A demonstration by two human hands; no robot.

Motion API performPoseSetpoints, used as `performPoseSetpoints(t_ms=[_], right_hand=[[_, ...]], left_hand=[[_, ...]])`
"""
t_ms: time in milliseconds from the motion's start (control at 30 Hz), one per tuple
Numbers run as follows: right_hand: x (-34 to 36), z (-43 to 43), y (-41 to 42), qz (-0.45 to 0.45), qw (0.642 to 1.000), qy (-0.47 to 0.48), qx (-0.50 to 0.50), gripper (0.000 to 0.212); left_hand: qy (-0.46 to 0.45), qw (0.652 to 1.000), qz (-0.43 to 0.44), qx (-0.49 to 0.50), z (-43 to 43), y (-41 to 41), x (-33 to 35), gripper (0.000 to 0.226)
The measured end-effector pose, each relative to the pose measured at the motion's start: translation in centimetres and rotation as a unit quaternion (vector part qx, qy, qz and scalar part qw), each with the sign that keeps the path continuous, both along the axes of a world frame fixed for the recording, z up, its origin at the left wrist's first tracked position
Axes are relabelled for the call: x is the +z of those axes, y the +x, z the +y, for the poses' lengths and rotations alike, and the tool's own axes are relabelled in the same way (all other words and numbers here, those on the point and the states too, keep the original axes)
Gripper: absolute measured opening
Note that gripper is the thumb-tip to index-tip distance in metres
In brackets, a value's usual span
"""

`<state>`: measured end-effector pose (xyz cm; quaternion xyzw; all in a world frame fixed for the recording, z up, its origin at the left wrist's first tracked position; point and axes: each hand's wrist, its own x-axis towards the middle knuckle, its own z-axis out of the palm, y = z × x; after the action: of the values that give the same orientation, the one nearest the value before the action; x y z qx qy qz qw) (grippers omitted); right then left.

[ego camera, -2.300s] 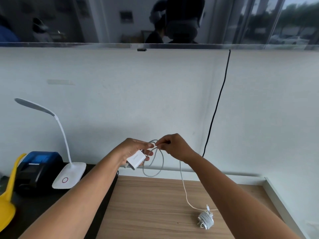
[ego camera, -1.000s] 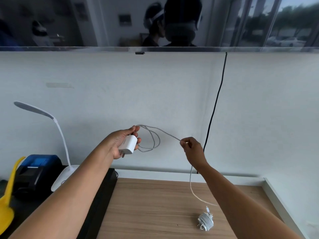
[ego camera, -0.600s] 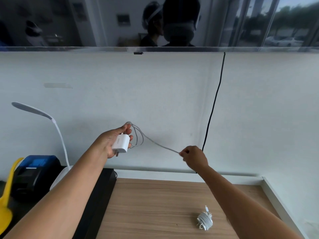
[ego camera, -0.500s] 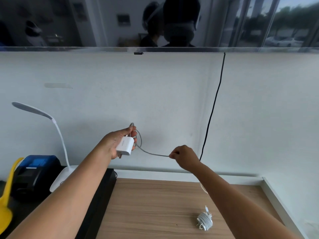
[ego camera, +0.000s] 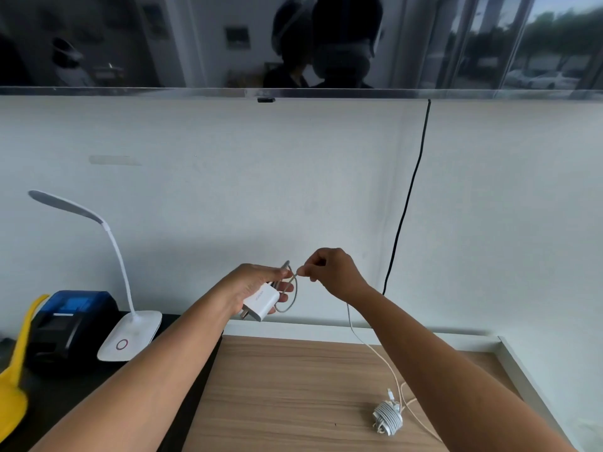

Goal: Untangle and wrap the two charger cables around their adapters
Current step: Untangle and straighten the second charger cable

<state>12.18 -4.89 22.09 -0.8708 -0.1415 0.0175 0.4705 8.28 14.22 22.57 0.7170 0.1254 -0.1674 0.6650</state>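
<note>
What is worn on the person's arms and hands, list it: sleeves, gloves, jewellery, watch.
Nothing worn shows. The left grip and right grip are bare hands: no gloves, and no rings visible. The left forearm and right forearm are bare down to the frame's lower edge, with no sleeve, watch, bracelet or marking in view.

Soft even daylight, probably from windows (ego camera: 538, 53) mirrored in the glass panel (ego camera: 130, 44); wide-angle bowing at edges, yellow scoop (ego camera: 13, 380) blurred.

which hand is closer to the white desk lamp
Left. The left hand, gripping the white adapter, is to the right of the desk lamp; the right hand, pinching the cable, sits farther right, beyond the left.
</note>
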Motion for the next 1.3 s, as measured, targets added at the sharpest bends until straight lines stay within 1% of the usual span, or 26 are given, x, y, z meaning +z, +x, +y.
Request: performPoseSetpoints(t_ms=[67,133,200,300,400,500,567,833,967,1033,1133,1233,1300], right_hand=[[-0.3,0.0,0.2,-0.022,0.999,-0.015,-0.036,0.025],[-0.5,-0.2,0.4,-0.033,0.998,-0.026,-0.056,0.027],[-0.6,-0.3,0.4,-0.030,0.998,-0.022,-0.053,0.023],[-0.8,-0.5,0.3,-0.031,0.998,-0.024,-0.042,0.013],[-1.0,-1.0,0.6,-0.036,0.997,-0.031,-0.058,0.010],[-1.4,-2.2,0.9,-0.012,0.996,-0.022,-0.086,0.011],[-1.9,-3.2,1.1,0.006,0.994,-0.024,-0.109,0.012],[-4.1,-6.6,1.9,0.039,0.978,-0.057,-0.194,0.015],[-4.9,-7.8,2.2,0.048,0.972,-0.079,-0.214,0.013],[-5.1,-7.8,2.2,0.048,0.968,-0.110,-0.220,0.015],[-5.6,-6.7,2.1,0.066,0.966,-0.159,-0.193,0.017],[-5.7,-4.9,2.1,0.088,0.962,-0.231,-0.115,0.022],[-5.0,-3.7,1.7,0.101,0.960,-0.256,-0.049,0.018]], left_hand=[[0.003,0.999,0.021,-0.033,-0.3,-0.1,0.1,0.042],[0.011,0.998,0.030,-0.056,-0.5,-0.2,0.4,0.044],[0.019,0.996,0.032,-0.077,-0.6,-0.2,0.6,0.046],[0.005,0.995,0.042,-0.094,-0.3,-0.1,0.8,0.040],[-0.043,0.994,0.047,-0.092,0.3,0.0,0.9,0.033],[-0.122,0.989,0.040,-0.071,1.2,0.0,1.1,0.019],[-0.156,0.986,0.025,-0.052,1.9,0.0,1.2,0.014],[-0.232,0.972,0.002,0.034,5.4,0.1,1.7,0.011],[-0.259,0.962,-0.005,0.092,6.8,0.4,2.1,0.012],[-0.264,0.957,-0.011,0.118,6.8,0.6,2.3,0.013],[-0.247,0.960,-0.015,0.134,6.2,0.8,2.2,0.013],[-0.214,0.969,-0.017,0.126,5.1,1.0,2.0,0.012],[-0.189,0.976,-0.025,0.109,4.2,1.1,1.9,0.011]])
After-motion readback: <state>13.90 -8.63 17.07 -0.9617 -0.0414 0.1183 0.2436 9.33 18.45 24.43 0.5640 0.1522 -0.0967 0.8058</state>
